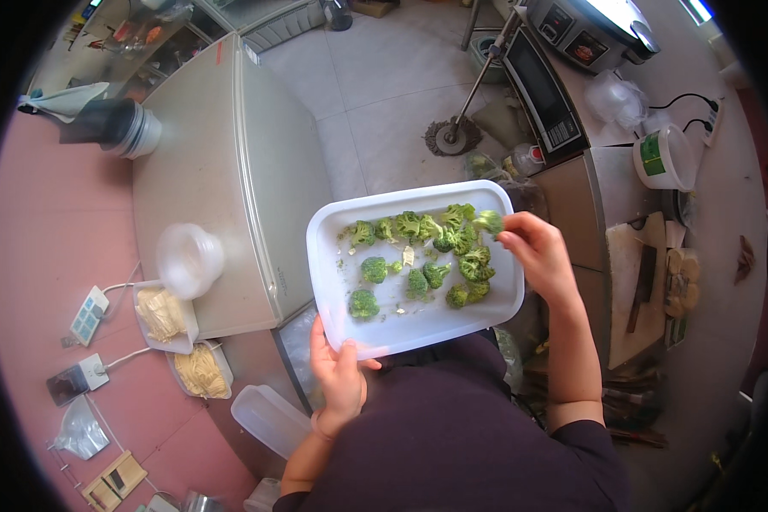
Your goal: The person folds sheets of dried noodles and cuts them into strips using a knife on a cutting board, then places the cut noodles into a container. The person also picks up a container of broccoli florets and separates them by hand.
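A white rectangular plastic tray (333, 320) is held up in front of my body, tilted slightly. My left hand (339, 365) grips its near left corner, thumb over the rim. Several green broccoli florets (375, 269) lie scattered on the tray's bottom, most along the far side and the right. Pale scraps (408, 256) and green crumbs lie among them. At the tray's right rim, my right hand (537, 253) pinches one broccoli floret (488, 221) between thumb and fingertips. That floret is slightly blurred.
To the left stands a fridge or freezer (192, 160) with stacked clear plastic bowls (189, 259) on top. A mop (453, 136) stands on the tiled floor ahead. On the right are a microwave (541, 89), a white tub (662, 157) and a cutting board (621, 281) with a cleaver (644, 278).
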